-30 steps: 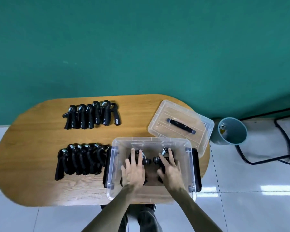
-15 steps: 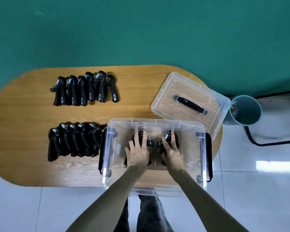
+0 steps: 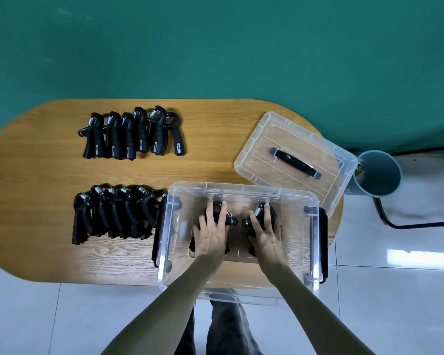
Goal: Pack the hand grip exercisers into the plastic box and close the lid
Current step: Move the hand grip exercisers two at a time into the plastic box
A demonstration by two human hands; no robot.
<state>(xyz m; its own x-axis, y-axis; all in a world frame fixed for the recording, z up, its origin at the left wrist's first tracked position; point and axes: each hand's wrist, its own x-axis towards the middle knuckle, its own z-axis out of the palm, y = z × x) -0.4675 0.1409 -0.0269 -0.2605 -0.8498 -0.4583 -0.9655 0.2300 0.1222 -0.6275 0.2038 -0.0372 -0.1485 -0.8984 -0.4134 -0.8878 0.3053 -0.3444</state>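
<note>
Both of your hands are down inside the clear plastic box (image 3: pixel 241 198), which sits at the near edge of the worktop (image 3: pixel 36 175) so you can reach straight into it. Your left hand (image 3: pixel 212 234) lies flat, fingers straight, on one black exerciser (image 3: pixel 231 221), and your right hand (image 3: pixel 267 234) lies the same way on a second exerciser (image 3: pixel 248 222); neither hand curls round its piece, so you appear to be pressing them onto the box floor rather than gripping. The two lie side by side with their knobbed ends facing each other in the middle, which probably starts a tidy bottom layer. The rest wait outside in two rows to your left, a far row (image 3: pixel 132 134) and a near row (image 3: pixel 113 216) just beside the box, which likely keeps the next reaches short. The lid (image 3: pixel 254 155) lies handle-up beyond the right corner, off the box, so packing has barely begun.
</note>
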